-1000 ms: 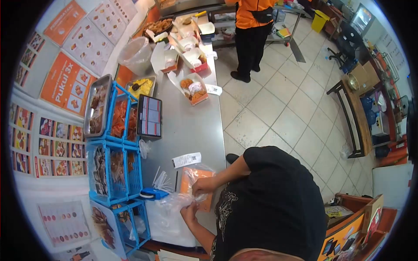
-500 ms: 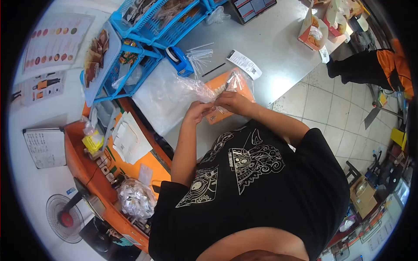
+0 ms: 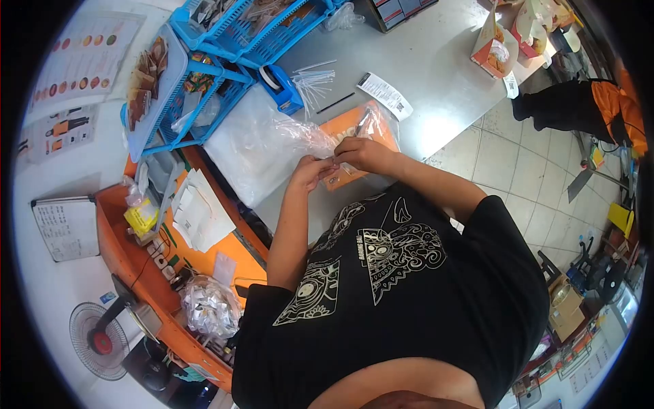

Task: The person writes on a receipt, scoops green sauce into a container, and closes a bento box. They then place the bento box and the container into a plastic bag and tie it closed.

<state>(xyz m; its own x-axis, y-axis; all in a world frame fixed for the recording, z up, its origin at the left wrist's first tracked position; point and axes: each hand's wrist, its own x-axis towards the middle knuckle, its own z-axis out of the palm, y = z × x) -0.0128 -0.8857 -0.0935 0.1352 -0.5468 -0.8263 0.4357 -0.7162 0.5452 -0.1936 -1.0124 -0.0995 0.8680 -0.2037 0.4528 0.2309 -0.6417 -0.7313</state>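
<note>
My left hand (image 3: 311, 172) and my right hand (image 3: 366, 155) meet over the metal table, fingers pinched together on a clear plastic bag (image 3: 371, 121). Under and around my right hand lies a flat orange packet (image 3: 340, 125) with pale print, partly covered by the clear plastic. More crumpled clear plastic (image 3: 306, 138) spreads out beyond my left hand. Exactly what the fingertips pinch is partly hidden by the hands. Close by are a printed receipt (image 3: 385, 95) and a thin black stick (image 3: 336, 103).
A blue tape dispenser (image 3: 281, 88) and several white straws (image 3: 315, 85) are beyond the plastic sheets (image 3: 238, 146). Blue baskets (image 3: 245, 34) stand at the back left. Food boxes (image 3: 494, 51) sit at the table's far right. A person in orange and black (image 3: 579, 109) is beyond it.
My hands stay pinched at nearly the same place, with small finger movements at the plastic. The whole view has shifted slightly.
</note>
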